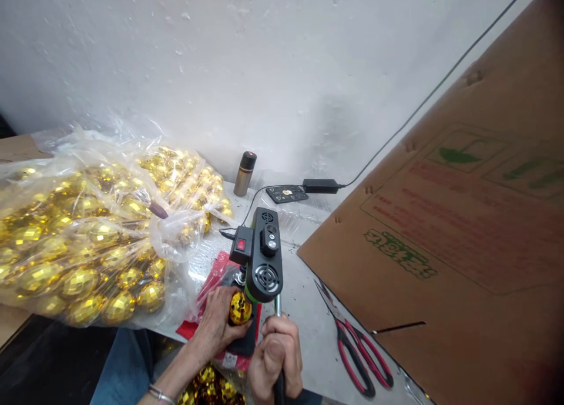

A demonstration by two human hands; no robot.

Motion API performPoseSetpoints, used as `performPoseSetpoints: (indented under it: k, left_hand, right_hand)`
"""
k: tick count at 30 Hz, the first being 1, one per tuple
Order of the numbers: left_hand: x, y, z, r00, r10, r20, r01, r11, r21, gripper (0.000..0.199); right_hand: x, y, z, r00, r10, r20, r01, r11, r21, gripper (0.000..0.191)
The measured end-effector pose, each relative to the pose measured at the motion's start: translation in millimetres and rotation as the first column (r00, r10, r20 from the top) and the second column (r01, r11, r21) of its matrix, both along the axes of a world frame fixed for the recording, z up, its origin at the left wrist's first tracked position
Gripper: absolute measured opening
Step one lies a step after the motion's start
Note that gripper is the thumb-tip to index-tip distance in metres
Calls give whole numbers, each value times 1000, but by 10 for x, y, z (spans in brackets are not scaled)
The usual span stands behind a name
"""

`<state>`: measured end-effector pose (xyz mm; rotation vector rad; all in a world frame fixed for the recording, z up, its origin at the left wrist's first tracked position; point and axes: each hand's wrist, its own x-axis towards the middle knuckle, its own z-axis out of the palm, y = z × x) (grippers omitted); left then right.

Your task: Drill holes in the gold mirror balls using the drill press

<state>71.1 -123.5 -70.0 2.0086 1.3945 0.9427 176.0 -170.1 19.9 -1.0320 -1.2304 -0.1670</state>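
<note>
Head view.
- Gold faceted ball (pixel 240 308): at the front end of a black device (pixel 266 252); left hand (pixel 215 320), grip closed about it, presumably to steady it.
- Lever (pixel 278 306): right hand (pixel 277 355), grip wrapped round it, apparently for leverage.
- Bagged gold balls (pixel 79 283): left side of tabletop (pixel 304 317), likely for easy reach.
- Obscured: ball's contact with device; some left fingertips. Lever's lower end cut off.
</note>
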Motion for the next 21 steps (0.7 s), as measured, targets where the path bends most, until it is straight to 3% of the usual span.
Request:
performPoseSetpoints:
  k: [9, 12, 15, 18, 21]
  left_hand:
    - [24, 0, -40, 999, 12, 35, -11, 1000, -19, 48]
    - [30, 8, -62, 999, 14, 43, -14, 1000, -13, 49]
    - [38, 29, -15, 999, 9, 49, -7, 1000, -29, 50]
    - [25, 9, 37, 999, -12, 38, 14, 999, -50, 52]
    - [-81, -109, -29, 998, -58, 12, 59, 997, -58, 58]
  right_hand:
    - [130, 24, -317, 984, 12, 176, -13, 1000, 6, 29]
    - [140, 37, -334, 980, 7, 200, -11, 1000, 19, 32]
    - [174, -6, -112, 977, 48, 207, -45, 999, -20, 33]
    - [205, -55, 308, 991, 120, 66, -108, 980, -167, 31]
    - [152, -64, 683, 990, 144, -13, -143, 964, -224, 30]
